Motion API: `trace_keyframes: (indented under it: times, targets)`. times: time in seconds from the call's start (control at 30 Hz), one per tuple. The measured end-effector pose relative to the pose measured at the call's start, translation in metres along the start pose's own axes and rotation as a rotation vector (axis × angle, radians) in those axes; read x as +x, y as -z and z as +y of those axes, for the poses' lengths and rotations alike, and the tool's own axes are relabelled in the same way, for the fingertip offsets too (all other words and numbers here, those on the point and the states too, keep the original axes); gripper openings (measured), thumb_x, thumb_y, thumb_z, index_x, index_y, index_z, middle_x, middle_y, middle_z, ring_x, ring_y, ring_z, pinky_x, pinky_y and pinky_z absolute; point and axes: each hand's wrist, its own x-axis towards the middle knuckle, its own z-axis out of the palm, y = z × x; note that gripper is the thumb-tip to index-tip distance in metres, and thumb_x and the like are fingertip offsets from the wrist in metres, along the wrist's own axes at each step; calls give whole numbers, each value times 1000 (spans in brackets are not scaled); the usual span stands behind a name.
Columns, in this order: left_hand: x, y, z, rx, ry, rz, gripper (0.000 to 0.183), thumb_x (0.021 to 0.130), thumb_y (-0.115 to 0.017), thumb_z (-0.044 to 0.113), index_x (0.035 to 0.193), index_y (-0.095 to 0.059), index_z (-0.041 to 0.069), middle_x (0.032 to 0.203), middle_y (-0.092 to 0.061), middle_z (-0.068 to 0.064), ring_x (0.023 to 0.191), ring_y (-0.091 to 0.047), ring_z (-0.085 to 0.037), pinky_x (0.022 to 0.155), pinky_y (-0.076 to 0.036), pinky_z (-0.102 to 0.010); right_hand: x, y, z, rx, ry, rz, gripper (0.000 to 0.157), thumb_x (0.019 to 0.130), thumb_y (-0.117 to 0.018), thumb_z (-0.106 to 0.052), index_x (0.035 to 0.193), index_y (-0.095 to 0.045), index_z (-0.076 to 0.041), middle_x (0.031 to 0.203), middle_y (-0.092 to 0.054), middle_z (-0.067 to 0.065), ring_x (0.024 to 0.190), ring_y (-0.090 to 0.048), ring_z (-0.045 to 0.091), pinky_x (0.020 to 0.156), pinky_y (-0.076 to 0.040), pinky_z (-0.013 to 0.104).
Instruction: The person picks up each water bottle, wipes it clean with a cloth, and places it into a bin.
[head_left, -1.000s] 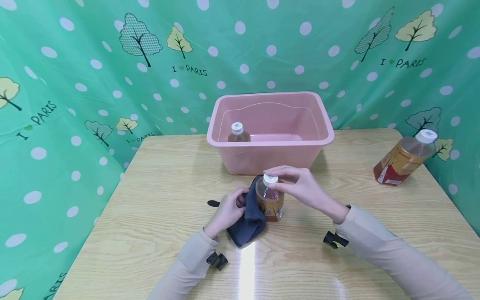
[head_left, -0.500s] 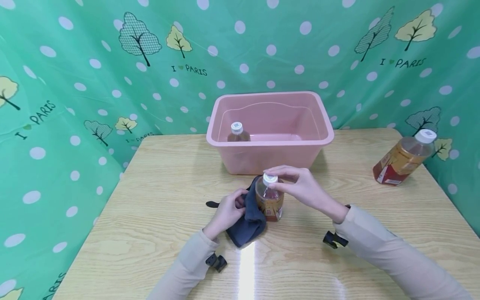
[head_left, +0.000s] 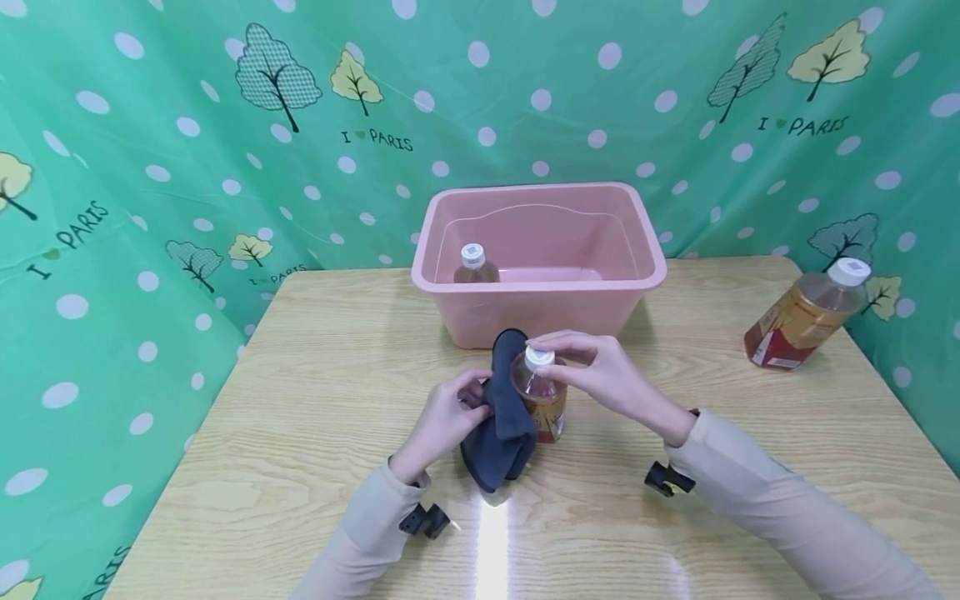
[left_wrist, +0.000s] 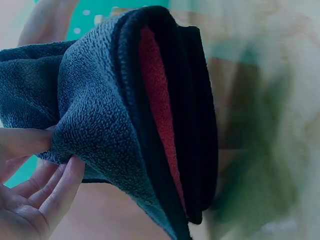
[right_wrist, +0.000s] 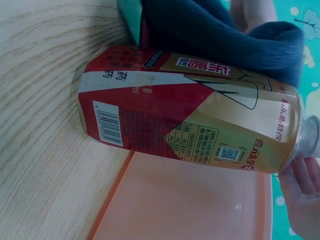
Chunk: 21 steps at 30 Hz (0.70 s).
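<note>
A drink bottle (head_left: 546,410) with a red and gold label and white cap stands upright on the table. My right hand (head_left: 600,371) pinches it at the cap and neck between thumb and fingers. Against the bottle's left side lies a folded dark blue cloth (head_left: 501,437), which my left hand (head_left: 447,414) pinches between thumb and fingers. Up close in the left wrist view, the cloth (left_wrist: 100,100) has a dark edge and a red patch shows inside its fold. In the right wrist view, the cloth (right_wrist: 225,37) overlaps the side of the bottle (right_wrist: 180,110).
Just behind the hands stands a pink plastic bin (head_left: 540,312), with one capped bottle (head_left: 474,265) inside at its left. Another bottle (head_left: 806,315), also red and gold, is at the table's right edge. A green printed curtain (head_left: 540,100) hangs behind the wooden table (head_left: 300,467).
My left hand has shifted slightly left and up, and the cloth's top end has risen higher along the bottle. My right hand and the bottle have stayed in place.
</note>
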Motion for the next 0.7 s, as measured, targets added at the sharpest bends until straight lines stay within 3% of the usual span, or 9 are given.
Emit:
trace_keyframes:
  times: [0.3, 0.7]
  targets:
    - [3, 8, 19, -21, -5, -22, 40, 69, -60, -15, 106, -57, 0, 75, -56, -16, 68, -57, -20, 58, -50, -22, -1, 0, -1, 12, 6, 1, 30, 79, -65, -11, 108, -63, -9, 106, -62, 2, 102, -55, 12, 90, -42, 28]
    - [5, 6, 17, 13, -29, -16, 40, 68, -59, -15, 105, -57, 0, 73, -53, -12, 66, -56, -18, 57, -49, -21, 0, 0, 1, 6, 8, 5, 30, 78, -65, -11, 109, -63, -9, 106, -62, 2, 101, -55, 11, 89, -42, 27]
